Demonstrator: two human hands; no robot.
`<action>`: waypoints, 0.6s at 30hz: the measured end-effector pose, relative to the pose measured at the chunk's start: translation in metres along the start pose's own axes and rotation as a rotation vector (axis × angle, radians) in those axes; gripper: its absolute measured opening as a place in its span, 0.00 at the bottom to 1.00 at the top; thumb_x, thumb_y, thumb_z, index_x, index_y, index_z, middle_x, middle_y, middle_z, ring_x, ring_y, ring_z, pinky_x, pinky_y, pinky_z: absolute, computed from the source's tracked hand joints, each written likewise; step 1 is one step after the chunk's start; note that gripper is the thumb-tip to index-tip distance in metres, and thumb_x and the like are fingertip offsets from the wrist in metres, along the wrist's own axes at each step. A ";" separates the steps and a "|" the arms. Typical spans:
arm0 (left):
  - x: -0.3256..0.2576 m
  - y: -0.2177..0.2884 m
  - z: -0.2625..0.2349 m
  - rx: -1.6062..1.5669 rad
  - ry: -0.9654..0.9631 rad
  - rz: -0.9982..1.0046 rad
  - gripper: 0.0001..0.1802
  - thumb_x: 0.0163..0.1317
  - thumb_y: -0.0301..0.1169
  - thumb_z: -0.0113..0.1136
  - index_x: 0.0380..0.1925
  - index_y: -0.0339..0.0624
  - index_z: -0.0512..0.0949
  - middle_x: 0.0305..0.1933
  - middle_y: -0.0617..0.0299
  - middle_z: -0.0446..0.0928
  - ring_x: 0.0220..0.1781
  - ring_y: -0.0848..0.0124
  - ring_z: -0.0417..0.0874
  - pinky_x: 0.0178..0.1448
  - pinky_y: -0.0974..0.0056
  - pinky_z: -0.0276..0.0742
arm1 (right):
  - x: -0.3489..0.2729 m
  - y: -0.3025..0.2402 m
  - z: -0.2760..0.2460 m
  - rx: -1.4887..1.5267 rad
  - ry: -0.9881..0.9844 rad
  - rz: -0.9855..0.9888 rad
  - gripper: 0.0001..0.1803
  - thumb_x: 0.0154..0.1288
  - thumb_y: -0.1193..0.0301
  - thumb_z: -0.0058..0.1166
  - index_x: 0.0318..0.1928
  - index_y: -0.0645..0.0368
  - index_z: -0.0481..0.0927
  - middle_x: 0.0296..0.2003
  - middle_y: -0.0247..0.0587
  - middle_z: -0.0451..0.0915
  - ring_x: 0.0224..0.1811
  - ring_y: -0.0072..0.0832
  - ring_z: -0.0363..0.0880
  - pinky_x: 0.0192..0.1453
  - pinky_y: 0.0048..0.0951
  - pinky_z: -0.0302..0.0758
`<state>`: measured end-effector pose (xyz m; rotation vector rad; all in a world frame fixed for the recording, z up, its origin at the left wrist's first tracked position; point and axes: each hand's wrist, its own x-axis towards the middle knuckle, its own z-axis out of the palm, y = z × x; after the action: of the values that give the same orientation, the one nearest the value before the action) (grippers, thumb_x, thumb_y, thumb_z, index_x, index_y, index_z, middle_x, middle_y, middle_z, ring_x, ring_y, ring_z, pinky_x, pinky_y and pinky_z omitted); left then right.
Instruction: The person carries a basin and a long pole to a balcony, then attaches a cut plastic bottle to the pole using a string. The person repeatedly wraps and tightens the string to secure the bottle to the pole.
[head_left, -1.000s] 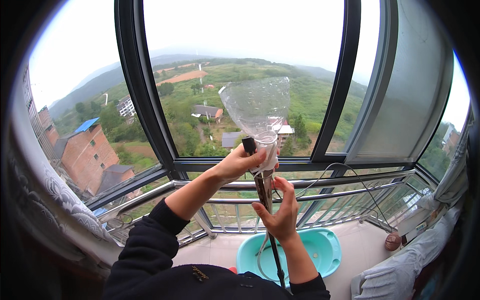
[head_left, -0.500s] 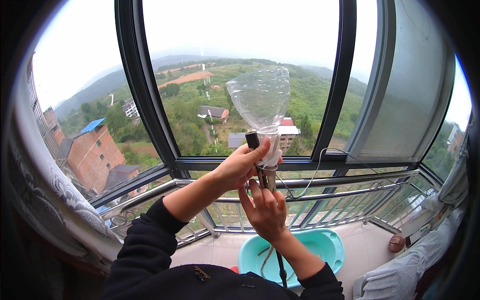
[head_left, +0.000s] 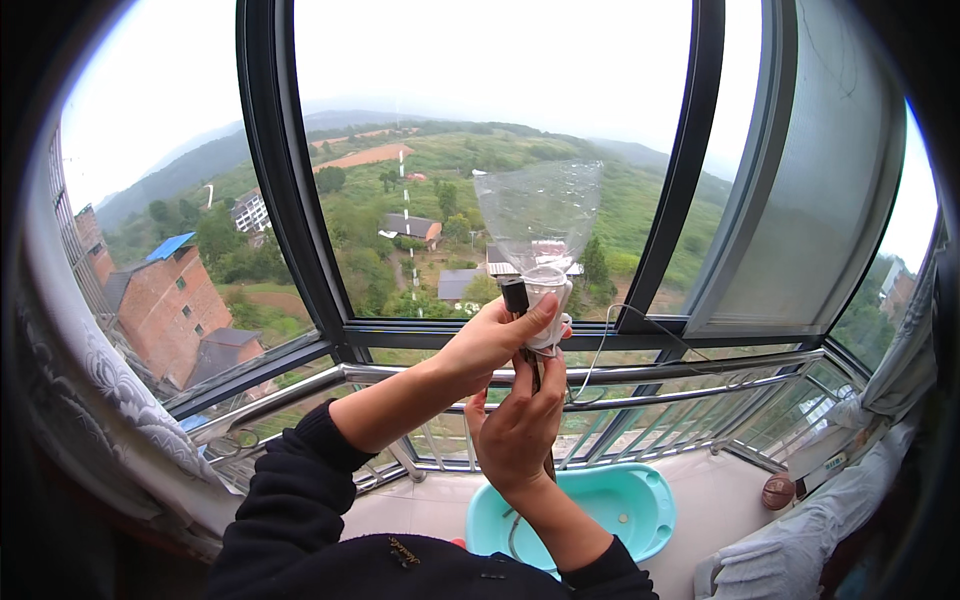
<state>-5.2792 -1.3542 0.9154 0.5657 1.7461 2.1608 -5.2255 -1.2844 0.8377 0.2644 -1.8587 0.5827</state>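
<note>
A clear plastic bottle cut off into a funnel shape (head_left: 540, 215) points its wide opening upward in front of the window. White material (head_left: 546, 318) is wrapped around its narrow neck. Beside the neck stands a dark pole with a black end cap (head_left: 515, 296). My left hand (head_left: 490, 345) is closed around the top of the pole, its thumb pressed against the white neck. Just below, my right hand (head_left: 522, 425) pinches the pole under the neck, fingers bent upward. A thin pale wire (head_left: 603, 345) loops from near the neck to the right.
Large dark-framed windows (head_left: 702, 150) and a metal railing (head_left: 680, 375) stand ahead. Under my hands a turquoise tub (head_left: 655, 515) sits on the tiled floor with a hose inside. A brown ball (head_left: 778, 491) lies at the right; curtains (head_left: 110, 410) hang at both sides.
The bottle funnel and pole have shifted slightly right and down. My right hand has moved up closer to the neck, its fingers now at the lower end of the white part.
</note>
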 end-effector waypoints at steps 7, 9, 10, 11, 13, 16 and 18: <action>0.002 -0.002 -0.003 0.001 0.040 -0.005 0.28 0.61 0.51 0.51 0.49 0.38 0.69 0.40 0.60 0.74 0.43 0.72 0.75 0.48 0.63 0.71 | 0.003 -0.007 0.002 -0.187 -0.088 0.140 0.39 0.41 0.68 0.63 0.53 0.69 0.58 0.50 0.56 0.62 0.58 0.50 0.61 0.55 0.52 0.62; 0.003 -0.004 -0.007 0.021 0.005 -0.011 0.28 0.61 0.51 0.51 0.50 0.38 0.68 0.41 0.60 0.74 0.44 0.72 0.74 0.49 0.63 0.71 | 0.005 -0.005 -0.001 -0.168 -0.079 0.133 0.38 0.42 0.70 0.60 0.53 0.72 0.58 0.50 0.59 0.63 0.58 0.53 0.63 0.57 0.53 0.63; 0.004 -0.005 -0.010 0.022 -0.027 0.002 0.28 0.61 0.51 0.51 0.50 0.38 0.68 0.41 0.60 0.74 0.44 0.72 0.74 0.49 0.62 0.71 | 0.007 -0.004 -0.002 -0.164 -0.062 0.123 0.37 0.42 0.71 0.59 0.53 0.73 0.58 0.50 0.61 0.63 0.57 0.55 0.63 0.57 0.53 0.63; 0.005 -0.007 -0.014 0.021 -0.058 0.026 0.27 0.62 0.49 0.50 0.50 0.38 0.68 0.42 0.59 0.74 0.45 0.71 0.75 0.50 0.63 0.71 | 0.007 -0.005 -0.005 -0.224 -0.138 0.095 0.37 0.42 0.73 0.55 0.53 0.79 0.58 0.50 0.67 0.65 0.56 0.58 0.65 0.59 0.53 0.64; 0.008 -0.009 -0.023 0.026 -0.123 0.035 0.26 0.63 0.48 0.49 0.50 0.38 0.68 0.43 0.58 0.73 0.45 0.71 0.75 0.50 0.63 0.72 | 0.011 -0.004 -0.011 -0.280 -0.288 0.071 0.37 0.42 0.73 0.55 0.53 0.81 0.58 0.49 0.68 0.67 0.55 0.58 0.66 0.58 0.51 0.66; 0.011 -0.016 -0.033 -0.080 -0.188 0.071 0.24 0.63 0.48 0.48 0.48 0.38 0.68 0.40 0.58 0.74 0.44 0.71 0.76 0.50 0.64 0.73 | 0.017 -0.002 -0.019 -0.246 -0.420 0.040 0.38 0.41 0.73 0.58 0.53 0.82 0.60 0.47 0.69 0.69 0.53 0.57 0.68 0.57 0.47 0.68; 0.012 -0.022 -0.035 -0.133 -0.145 0.064 0.25 0.63 0.48 0.48 0.47 0.38 0.68 0.39 0.59 0.75 0.43 0.71 0.77 0.49 0.65 0.74 | 0.021 0.001 -0.022 -0.107 -0.452 0.036 0.38 0.42 0.73 0.58 0.54 0.80 0.59 0.47 0.69 0.68 0.53 0.59 0.68 0.56 0.47 0.68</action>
<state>-5.3065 -1.3742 0.8892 0.7319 1.5161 2.1992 -5.2154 -1.2700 0.8632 0.3104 -2.3275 0.4707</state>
